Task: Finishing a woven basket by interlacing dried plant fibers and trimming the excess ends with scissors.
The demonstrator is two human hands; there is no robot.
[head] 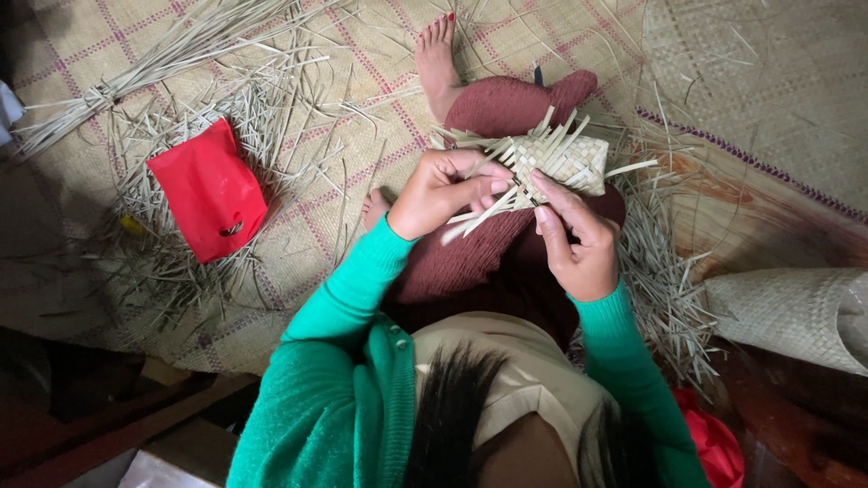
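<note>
Item: small woven piece of pale flat strips, half plaited, resting on my lap against my raised knee, directly under my fingertips.

Left hand: fingers curled and pressed together, pinching a few loose strip ends at the near edge of the weave. Thumb hidden behind them; I cannot tell how tightly it bears.

Right hand: fingers long and close together, tips laid on the bottom edge of the piece, thumb just beside them, steadying rather than gripping.

Beyond my fingers: unwoven ends fan upward from the far edge. Left of my left hand, well apart, a red pouch lies on the checked mat among scattered strips. Right of my right hand, more cut strips and a rolled mat.

Risks, as I judge them:
- pinched ends slipping free, loosening the last crossings;
- a dry strip cracking if bent sharply at the fingertip;
- the piece sliding off my knee, since the right hand only rests on it;
- picking the wrong end where the strips overlap.
</note>
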